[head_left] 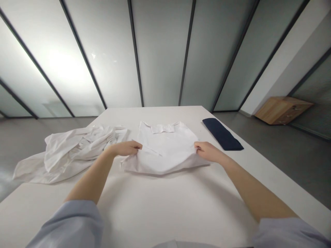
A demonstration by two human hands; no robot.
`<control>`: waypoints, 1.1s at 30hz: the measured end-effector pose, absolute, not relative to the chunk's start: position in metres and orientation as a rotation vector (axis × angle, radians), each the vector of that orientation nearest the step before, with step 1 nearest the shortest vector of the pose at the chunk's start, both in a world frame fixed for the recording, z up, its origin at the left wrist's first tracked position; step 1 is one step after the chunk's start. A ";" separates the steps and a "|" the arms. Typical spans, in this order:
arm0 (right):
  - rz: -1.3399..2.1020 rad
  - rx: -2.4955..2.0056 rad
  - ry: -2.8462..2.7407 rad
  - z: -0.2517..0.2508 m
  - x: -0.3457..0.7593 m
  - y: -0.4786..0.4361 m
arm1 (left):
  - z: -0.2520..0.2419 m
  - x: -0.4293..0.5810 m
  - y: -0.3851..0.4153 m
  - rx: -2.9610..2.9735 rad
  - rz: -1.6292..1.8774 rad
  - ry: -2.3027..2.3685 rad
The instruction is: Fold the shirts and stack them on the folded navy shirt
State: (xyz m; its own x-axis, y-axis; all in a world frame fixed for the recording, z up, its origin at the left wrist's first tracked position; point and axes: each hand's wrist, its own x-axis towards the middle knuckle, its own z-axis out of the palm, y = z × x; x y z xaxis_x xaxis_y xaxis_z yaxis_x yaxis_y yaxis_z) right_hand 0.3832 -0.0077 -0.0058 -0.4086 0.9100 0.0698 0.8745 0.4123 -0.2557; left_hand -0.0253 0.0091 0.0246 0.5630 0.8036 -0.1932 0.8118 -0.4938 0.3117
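Note:
A white collared shirt (165, 146) lies partly folded in the middle of the white table (165, 206), collar toward the far edge. My left hand (125, 148) is closed on the shirt's left edge. At the opposite side, my right hand (208, 151) pinches the right edge. The near hem bulges up slightly between the two hands.
A crumpled pile of white garments (67, 153) hangs over the table's left edge. A folded dark navy cloth (222, 134) lies at the far right of the table. A wooden cabinet (283, 110) stands on the floor by the right wall. Frosted glass panels rise behind the table.

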 end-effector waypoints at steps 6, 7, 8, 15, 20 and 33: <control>-0.037 -1.436 -1.973 0.026 0.391 0.049 | 0.049 -0.028 0.068 2.189 0.805 1.740; -0.078 -1.482 -1.926 0.023 0.386 0.064 | 0.043 -0.022 0.081 2.200 0.878 1.840; -0.089 -1.554 -1.918 0.017 0.379 0.077 | 0.035 -0.015 0.092 2.210 0.926 1.939; -0.011 -2.088 -2.218 -0.044 0.344 0.100 | -0.048 0.015 0.102 2.233 0.289 2.126; -0.179 -2.084 -2.285 -0.058 0.347 0.068 | -0.062 0.011 0.074 2.321 0.211 2.162; -0.156 -1.532 -2.157 -0.023 0.401 0.038 | 0.008 -0.040 0.068 2.004 0.596 1.342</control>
